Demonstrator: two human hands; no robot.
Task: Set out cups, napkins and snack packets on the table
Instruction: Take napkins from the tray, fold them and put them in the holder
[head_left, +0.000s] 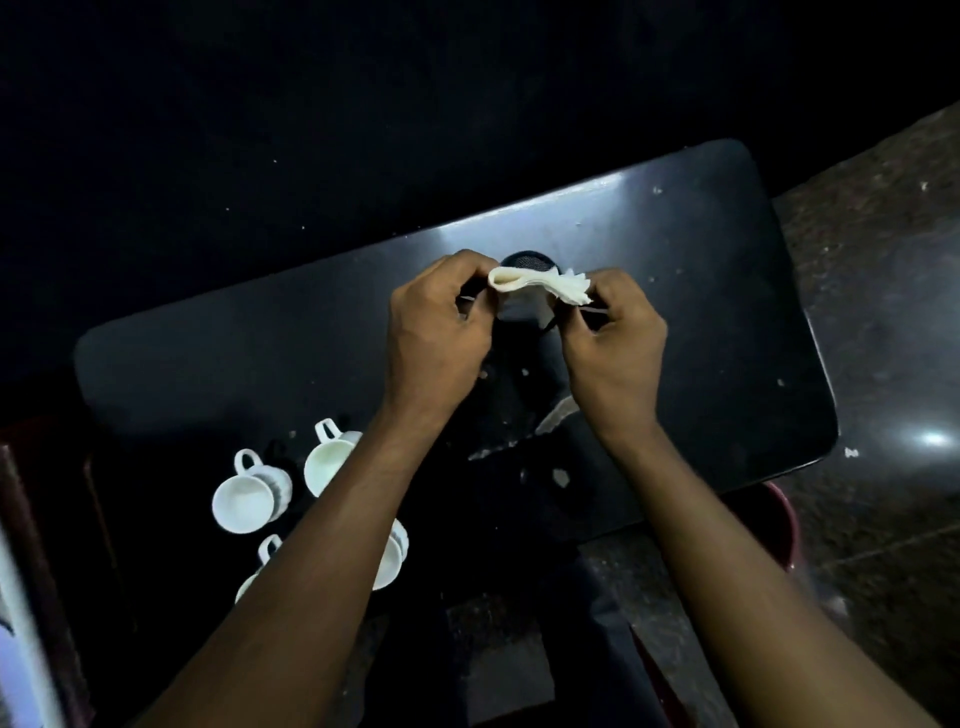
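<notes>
- Both hands, left hand and right hand, pinch the folded napkins above the dark table.
- Napkins look soft, light (easy to tear); hold them by the edges.

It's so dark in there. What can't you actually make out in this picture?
Head view only:
- Two of the four white cups: the left forearm covers most of them.
- A dark round object behind the folded napkin, largely hidden by it and both hands.
- Snack packets: none visible.
- Pale shape at the left edge: cut off and blurred.
- Reddish rim beyond the table: mostly hidden.
</notes>
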